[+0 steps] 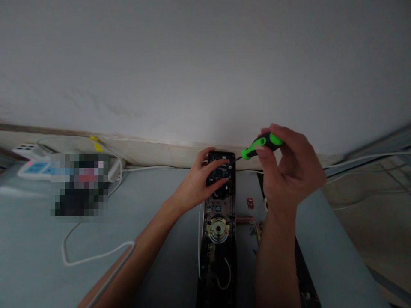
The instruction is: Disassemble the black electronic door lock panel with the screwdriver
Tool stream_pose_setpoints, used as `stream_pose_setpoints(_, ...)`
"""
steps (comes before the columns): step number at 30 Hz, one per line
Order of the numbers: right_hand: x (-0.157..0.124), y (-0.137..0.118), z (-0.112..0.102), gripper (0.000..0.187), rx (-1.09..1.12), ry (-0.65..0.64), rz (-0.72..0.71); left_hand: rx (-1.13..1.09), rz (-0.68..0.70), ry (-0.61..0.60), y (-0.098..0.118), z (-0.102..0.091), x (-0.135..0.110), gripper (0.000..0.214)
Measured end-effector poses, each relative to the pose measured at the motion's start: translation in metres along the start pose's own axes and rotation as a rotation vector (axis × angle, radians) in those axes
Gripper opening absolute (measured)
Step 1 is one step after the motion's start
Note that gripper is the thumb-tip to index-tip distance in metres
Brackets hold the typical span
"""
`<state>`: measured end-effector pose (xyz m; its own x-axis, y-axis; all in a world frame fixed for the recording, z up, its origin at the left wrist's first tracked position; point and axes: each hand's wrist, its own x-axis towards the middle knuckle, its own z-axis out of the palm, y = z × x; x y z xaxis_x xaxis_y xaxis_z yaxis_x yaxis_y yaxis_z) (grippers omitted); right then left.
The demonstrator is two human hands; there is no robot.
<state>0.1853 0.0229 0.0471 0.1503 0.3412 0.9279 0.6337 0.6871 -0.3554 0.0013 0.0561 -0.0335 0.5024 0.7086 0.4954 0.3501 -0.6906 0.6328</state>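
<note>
tabletop (154,186) spreads left of casing (233,205), screwdriver (261,145) at right edge.

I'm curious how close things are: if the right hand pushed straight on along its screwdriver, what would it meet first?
The screwdriver would probably meet the black casing first, near its upper right edge, if not touching already; the left hand lies close beyond. Depth is unclear.

left hand (204,179): bare, slim fingers (220,164)
left forearm (149,246): bare, narrowing toward wrist (177,206)
right hand (292,167): bare
right forearm (278,256): bare, slim
</note>
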Motion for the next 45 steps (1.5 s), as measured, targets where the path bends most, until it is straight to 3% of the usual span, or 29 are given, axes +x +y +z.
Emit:
stream_pose_setpoints(3, 0.002, -0.001, -0.001, 0.031, -0.036, 0.034, -0.021, -0.001, 0.009, 0.009, 0.0, 0.0, 0.0, 0.044)
stream_pose_setpoints(10, -0.001, -0.01, -0.002, 0.043, 0.049, -0.126, 0.106, -0.006, 0.023, 0.024, -0.002, 0.002, 0.0, 0.043)
stream_pose_setpoints(16, 0.0, -0.008, -0.002, 0.032, -0.014, 0.007, 0.056, 0.001, 0.028, 0.023, -0.002, 0.002, 0.0, 0.045)
stream_pose_setpoints(18, 0.001, -0.009, -0.003, 0.031, -0.033, -0.046, 0.071, 0.004, 0.032, 0.027, -0.002, 0.002, 0.0, 0.045)
stream_pose_setpoints(22, -0.001, -0.011, -0.006, 0.046, -0.011, -0.184, 0.099, 0.011, 0.037, 0.027, -0.002, 0.002, 0.0, 0.045)
stream_pose_setpoints(28, -0.001, -0.009, -0.004, 0.026, -0.123, -0.021, 0.081, 0.0, 0.051, 0.036, -0.003, 0.003, 0.0, 0.044)
stream_pose_setpoints(30, 0.0, -0.01, -0.004, 0.025, -0.098, -0.05, 0.074, 0.0, 0.052, 0.043, -0.004, 0.003, 0.0, 0.043)
stream_pose_setpoints(34, 0.0, -0.012, -0.005, 0.043, 0.075, -0.165, 0.138, 0.005, 0.045, 0.042, -0.004, 0.003, 0.0, 0.044)
stream_pose_setpoints(41, -0.001, -0.011, -0.003, 0.027, -0.102, -0.042, 0.108, 0.001, 0.035, 0.041, -0.005, 0.004, -0.001, 0.042)
stream_pose_setpoints(43, 0.0, -0.011, -0.004, 0.026, -0.085, -0.071, 0.102, -0.004, 0.037, 0.045, -0.005, 0.004, -0.001, 0.042)
stream_pose_setpoints(45, 0.0, -0.012, -0.005, 0.037, -0.018, -0.135, 0.108, -0.008, 0.038, 0.049, -0.005, 0.004, -0.001, 0.041)
